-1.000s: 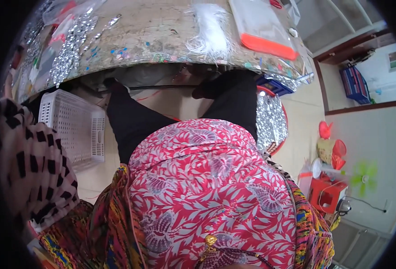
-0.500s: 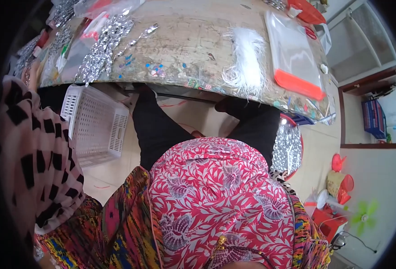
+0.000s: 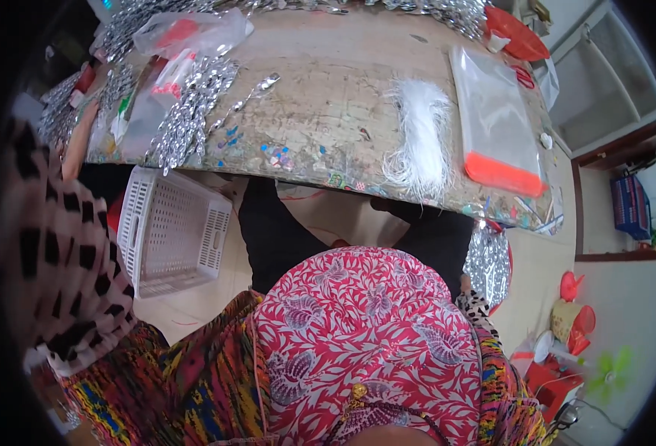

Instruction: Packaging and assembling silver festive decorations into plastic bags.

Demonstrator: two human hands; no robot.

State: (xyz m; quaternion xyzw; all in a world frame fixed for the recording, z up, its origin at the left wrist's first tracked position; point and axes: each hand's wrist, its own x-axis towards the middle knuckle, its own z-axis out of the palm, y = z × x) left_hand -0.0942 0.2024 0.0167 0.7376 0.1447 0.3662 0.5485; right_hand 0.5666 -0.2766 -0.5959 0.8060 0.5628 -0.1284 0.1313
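My left arm, in a pale checked sleeve (image 3: 68, 245), rises along the left side; its hand is not visible. Low on the right, a small part of my right hand (image 3: 465, 282) shows beyond a spotted cuff (image 3: 475, 302), its fingers mostly hidden. It is nearest to silver shiny strands (image 3: 488, 256) in a red-rimmed container beside my leg. On the table (image 3: 320, 89) lie a bundle of white fringe strands (image 3: 423, 137) and a stack of clear plastic bags (image 3: 495, 111) with a red lower band. More silver strands (image 3: 194, 111) spread at the left.
A white slotted basket (image 3: 176, 230) stands on the floor at the left. Another person's bare forearm (image 3: 79, 141) is at the table's left end. Red scissors (image 3: 523, 76) and a red bowl (image 3: 517, 33) sit at the far right. A green fan (image 3: 609, 375) is by the right wall.
The whole view has shifted, with the table lower and more silver strands showing along its far edge. Part of my right hand has come into sight beside the red-rimmed container.
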